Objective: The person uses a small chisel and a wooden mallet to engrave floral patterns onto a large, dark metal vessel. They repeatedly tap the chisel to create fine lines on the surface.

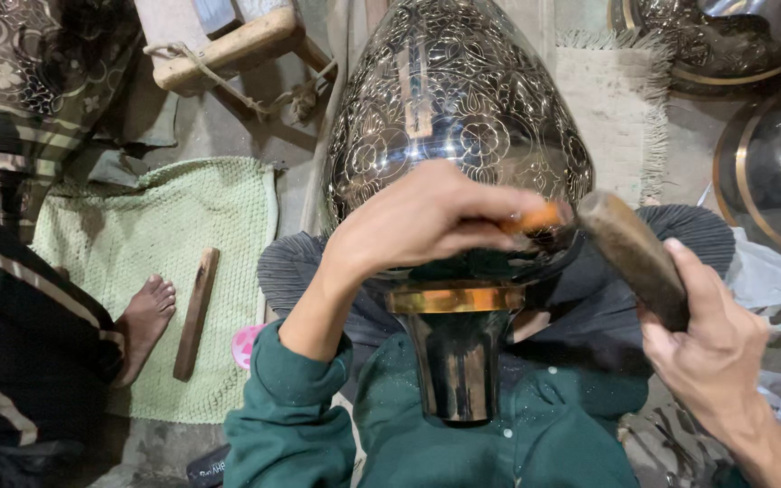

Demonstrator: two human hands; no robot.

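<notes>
Head view. The left hand (427, 217) is raised in front of the chest, wrist bent, knuckles up, its fingers closed around a short orange-handled tool (535, 219). The tool's working end rests against the lower body of a large engraved silver-coloured metal vase (454, 117); the tip itself is hidden behind the fingers. The left forearm rises from a dark green sleeve (273, 407).

The right hand (711, 339) comes in from the lower right, fingers wrapped firmly around the brown wooden handle of a mallet-like striking tool (630, 248). The tool is tilted, its upper end just beside the orange-handled tool and close to the vase wall. Whether it touches the orange tool cannot be told.

The vase lies tilted across the person's lap, its wide floral-patterned body away from the camera and its narrow dark neck (458, 370) toward it. A polished brass-coloured band (454, 298) rings the vase where the body narrows. The neck opening is not visible, so no contents can be reported.

At left, another person's bare foot (146, 316) rests on a pale green woven mat (164, 235) on the floor, just beside a flat wooden stick (196, 312). At upper right are further round metal vessels (770, 163); their interiors cannot be made out.
</notes>
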